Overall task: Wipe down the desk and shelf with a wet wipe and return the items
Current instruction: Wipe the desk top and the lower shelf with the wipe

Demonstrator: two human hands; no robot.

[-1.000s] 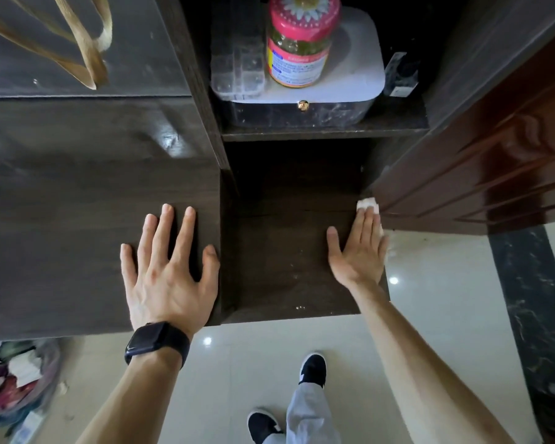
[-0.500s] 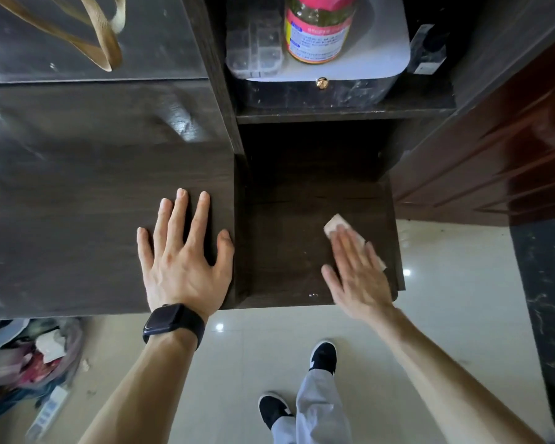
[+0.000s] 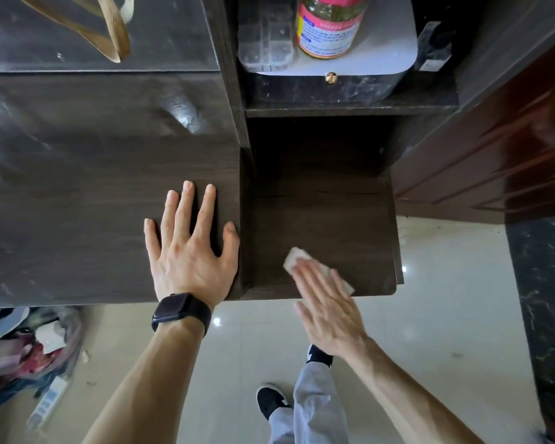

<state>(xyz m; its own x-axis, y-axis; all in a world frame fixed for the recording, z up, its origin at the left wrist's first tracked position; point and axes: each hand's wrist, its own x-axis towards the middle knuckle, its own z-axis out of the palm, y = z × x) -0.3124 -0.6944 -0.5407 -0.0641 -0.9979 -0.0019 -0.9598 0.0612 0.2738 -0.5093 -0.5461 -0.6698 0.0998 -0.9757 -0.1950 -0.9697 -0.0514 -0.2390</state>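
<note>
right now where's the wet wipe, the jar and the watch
wet wipe (image 3: 294, 258): head view, on its uncovered left corner
jar (image 3: 329, 30): head view, on its printed label
watch (image 3: 173, 307): head view, on its dark face

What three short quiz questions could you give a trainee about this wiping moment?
1. True or false: the left hand lies flat on the desk.
2. Which hand presses the wet wipe? A. left B. right
3. Fill in: the wipe lies on the lower ____, beside the desk.
Key: 1 true; 2 B, the right hand; 3 shelf.
</note>
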